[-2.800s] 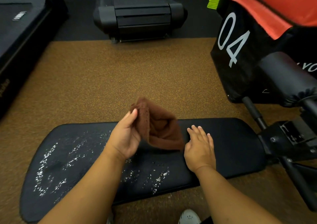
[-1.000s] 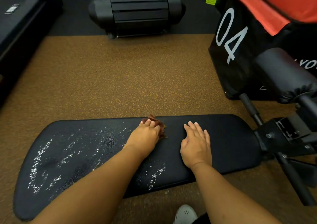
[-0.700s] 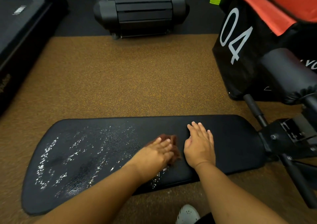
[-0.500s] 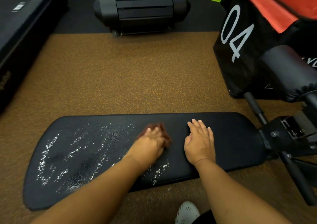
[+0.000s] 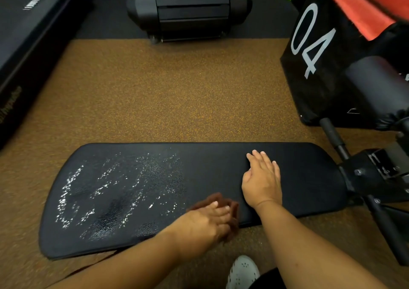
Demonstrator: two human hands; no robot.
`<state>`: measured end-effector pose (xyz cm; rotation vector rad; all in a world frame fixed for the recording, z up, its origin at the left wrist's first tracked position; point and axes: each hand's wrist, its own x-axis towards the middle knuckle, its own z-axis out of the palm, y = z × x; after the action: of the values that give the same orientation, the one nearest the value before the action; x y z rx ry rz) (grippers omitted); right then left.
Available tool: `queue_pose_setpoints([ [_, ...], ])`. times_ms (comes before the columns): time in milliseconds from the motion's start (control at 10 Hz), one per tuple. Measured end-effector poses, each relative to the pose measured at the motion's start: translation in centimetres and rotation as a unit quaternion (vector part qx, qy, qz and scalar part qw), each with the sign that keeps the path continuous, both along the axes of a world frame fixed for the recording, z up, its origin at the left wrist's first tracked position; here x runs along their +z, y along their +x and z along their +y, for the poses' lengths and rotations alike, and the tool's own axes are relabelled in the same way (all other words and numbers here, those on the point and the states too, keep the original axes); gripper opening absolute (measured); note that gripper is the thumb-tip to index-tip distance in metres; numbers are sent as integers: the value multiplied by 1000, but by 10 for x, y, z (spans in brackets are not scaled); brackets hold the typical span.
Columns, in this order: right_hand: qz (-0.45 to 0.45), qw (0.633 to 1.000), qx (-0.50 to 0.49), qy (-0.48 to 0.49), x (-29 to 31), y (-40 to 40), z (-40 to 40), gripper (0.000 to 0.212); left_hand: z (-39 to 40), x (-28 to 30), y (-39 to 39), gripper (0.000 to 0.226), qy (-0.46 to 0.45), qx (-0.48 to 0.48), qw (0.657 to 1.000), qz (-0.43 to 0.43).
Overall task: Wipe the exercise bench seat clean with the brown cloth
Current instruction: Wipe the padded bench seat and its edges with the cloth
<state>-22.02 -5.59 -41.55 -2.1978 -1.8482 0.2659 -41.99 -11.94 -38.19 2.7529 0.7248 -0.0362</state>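
Observation:
The black exercise bench seat lies across the lower half of the head view, with white wet droplets spread over its left half. My left hand presses the bunched brown cloth flat on the seat at its near edge, just right of the droplets. Most of the cloth is hidden under my fingers. My right hand rests flat on the dry right part of the seat, fingers spread, holding nothing.
The bench's black metal frame and roller pad stick out at the right. A black box marked "04" stands at the back right. Treadmills sit behind on the dark floor. A white shoe shows below the seat.
My left hand unfolded from holding the cloth up and pressed it on the seat, then slid it from the far edge toward the near edge. My right hand stayed put.

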Motion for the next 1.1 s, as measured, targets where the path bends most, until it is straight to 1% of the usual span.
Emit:
queue_pose_setpoints([
  [100, -1, 1000, 2, 3, 0, 0, 0, 48, 23, -2, -24, 35, 47, 90, 995, 19],
  [200, -4, 1000, 1, 4, -1, -1, 0, 49, 43, 10, -23, 30, 38, 235, 971, 13],
  [300, -5, 1000, -1, 1, -1, -1, 0, 49, 16, 3, 0, 36, 11, 156, 988, 0],
  [400, -6, 1000, 1, -3, 0, 0, 0, 49, -13, -2, 5, 39, -8, 39, 999, 2],
  [500, -1, 1000, 3, -1, 1, 0, 0, 48, 7, -5, -6, 32, 66, 99, 993, 1],
  [600, -3, 1000, 6, -4, 1, 0, -1, 49, 25, -2, 2, 29, 36, 196, 980, -3],
  [700, 0, 1000, 5, -5, 3, 0, -1, 49, 6, -3, 8, 29, 23, 124, 992, 2],
  [800, 3, 1000, 5, -7, 3, 0, -1, 49, -6, 5, -7, 32, 9, 52, 999, -2],
  [900, 10, 1000, 7, -16, 4, 0, 1, 48, -5, 6, -18, 36, 40, 29, 998, 39],
  [1000, 34, 999, 8, -11, 9, 3, 0, 45, -11, 3, -17, 40, 5, 83, 994, 65],
  [1100, 69, 997, 9, 19, 12, -6, -12, 44, -14, 8, -4, 54, -23, 162, 984, 66],
])
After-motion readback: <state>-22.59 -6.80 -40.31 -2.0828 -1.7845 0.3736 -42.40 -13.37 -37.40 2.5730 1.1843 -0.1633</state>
